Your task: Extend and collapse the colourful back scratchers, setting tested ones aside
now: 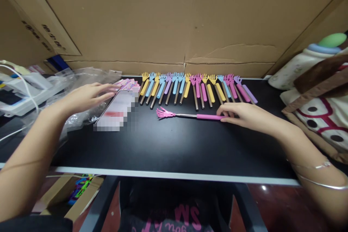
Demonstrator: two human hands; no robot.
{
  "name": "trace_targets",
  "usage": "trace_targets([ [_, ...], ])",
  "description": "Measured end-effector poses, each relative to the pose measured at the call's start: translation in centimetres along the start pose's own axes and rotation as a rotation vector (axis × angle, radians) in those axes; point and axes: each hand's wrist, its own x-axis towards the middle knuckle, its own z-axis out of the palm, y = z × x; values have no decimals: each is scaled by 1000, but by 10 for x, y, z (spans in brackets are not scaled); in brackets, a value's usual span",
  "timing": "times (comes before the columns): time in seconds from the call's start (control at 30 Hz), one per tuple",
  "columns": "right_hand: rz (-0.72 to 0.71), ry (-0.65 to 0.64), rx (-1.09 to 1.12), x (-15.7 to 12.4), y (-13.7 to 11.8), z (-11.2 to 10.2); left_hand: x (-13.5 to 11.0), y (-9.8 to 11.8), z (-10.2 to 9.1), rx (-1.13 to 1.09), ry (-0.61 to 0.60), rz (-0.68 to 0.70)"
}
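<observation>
A pink back scratcher [187, 115] with a claw head and an extended metal rod lies flat on the black table [174, 145]. My right hand [240, 113] rests on its pink handle end, fingers curled over it. Behind it runs a row of several collapsed scratchers [195, 87] in yellow, blue, purple and pink. My left hand [85, 96] lies flat with fingers stretched out, its tips touching a phone [116, 110] and a stack of pink cards [127, 85].
Clear plastic bags [78, 79] lie under my left hand. Cardboard sheets [174, 18] wall the back. White devices and a cable [24, 90] sit far left; a bottle [301, 65] and a patterned bag [323, 116] sit right. Below the table stands a box of coloured items [80, 188].
</observation>
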Motion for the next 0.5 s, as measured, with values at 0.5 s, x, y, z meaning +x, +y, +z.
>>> trace_targets([
  [0.5, 6, -13, -1, 2, 1, 1, -24, 17, 2, -9, -313, -184],
])
